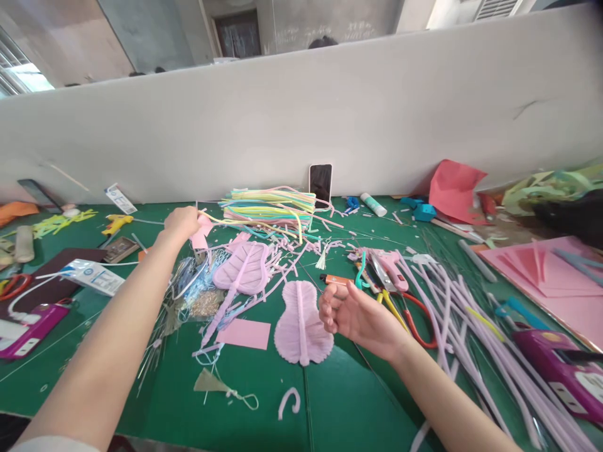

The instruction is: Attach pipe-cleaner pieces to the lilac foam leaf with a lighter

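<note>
My left hand reaches to the back left, its fingers closed at a small pink paper piece; its grip is partly hidden. Palm up, my right hand has loosely curled fingers apart, with nothing in them, beside the right edge of a lilac fan-shaped piece. That piece lies flat on the green table. Left of it lie a second lilac fan with a handle and a pink paper rectangle. A curled lilac stem lies nearer the front edge.
Colored pipe cleaners are piled before a phone at the low wall. Red-handled scissors, a pink glue gun and an orange lighter lie right of center. Long lilac stems and pink sheets cover the right.
</note>
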`<state>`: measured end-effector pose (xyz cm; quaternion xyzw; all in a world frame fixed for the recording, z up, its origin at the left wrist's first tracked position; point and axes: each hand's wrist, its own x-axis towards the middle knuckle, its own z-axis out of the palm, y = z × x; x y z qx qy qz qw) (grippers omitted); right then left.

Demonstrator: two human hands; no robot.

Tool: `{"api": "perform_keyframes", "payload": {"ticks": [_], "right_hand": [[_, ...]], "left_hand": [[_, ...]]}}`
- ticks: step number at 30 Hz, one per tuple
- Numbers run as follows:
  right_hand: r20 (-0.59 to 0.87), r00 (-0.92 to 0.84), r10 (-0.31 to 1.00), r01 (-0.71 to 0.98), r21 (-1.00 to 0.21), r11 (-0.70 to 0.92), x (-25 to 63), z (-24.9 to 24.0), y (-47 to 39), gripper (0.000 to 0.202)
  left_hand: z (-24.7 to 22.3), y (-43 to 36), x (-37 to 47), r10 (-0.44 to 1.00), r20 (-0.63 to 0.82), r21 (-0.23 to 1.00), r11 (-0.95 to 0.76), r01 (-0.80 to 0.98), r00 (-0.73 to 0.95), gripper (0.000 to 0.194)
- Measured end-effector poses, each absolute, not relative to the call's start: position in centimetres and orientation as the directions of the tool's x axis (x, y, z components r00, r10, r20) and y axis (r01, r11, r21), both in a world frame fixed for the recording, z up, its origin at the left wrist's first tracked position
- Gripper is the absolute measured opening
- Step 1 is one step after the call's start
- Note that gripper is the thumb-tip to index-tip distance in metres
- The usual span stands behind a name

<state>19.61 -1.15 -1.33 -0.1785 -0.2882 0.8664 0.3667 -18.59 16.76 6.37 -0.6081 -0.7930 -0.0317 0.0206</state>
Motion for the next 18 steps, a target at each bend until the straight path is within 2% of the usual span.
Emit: {"api": "perform_keyframes", "payload": {"ticks": [3,6,9,14,18], "right_hand": [[-0.097,-0.66,0.745,-0.522,-0.653,-0.548,19.7,-1.4,-1.2,0.036],[-0.095,-0.651,0.753,-0.52,-0.667,-0.534,19.7,-1.3,-1.1,0.036],[-0.098,-0.648,0.755,-0.521,-0.666,-0.534,19.6,-1.3,-1.0,0.035],[-0.093,-0.638,0.764,-0.535,-0.661,-0.527,19.6,-1.4,-1.0,0.032],[-0.086,-0.629,0.772,-0.546,-0.658,-0.518,19.6,-1.5,-1.1,0.029]], "left_hand": [[6.9,16.1,-18.2,0.962,0.025,-0.031,0.271,0.962,-0.27,0.028],[7.2,15.6,-17.8,0.974,0.018,-0.034,0.226,0.974,-0.225,0.027],[7.4,15.2,-17.4,0.975,0.053,-0.031,0.217,0.976,-0.215,0.028],[8.0,14.8,-17.2,0.941,0.15,-0.049,0.313,0.948,-0.303,0.032],[8.9,14.3,-17.5,0.948,0.15,-0.044,0.291,0.956,-0.282,0.032]]}}
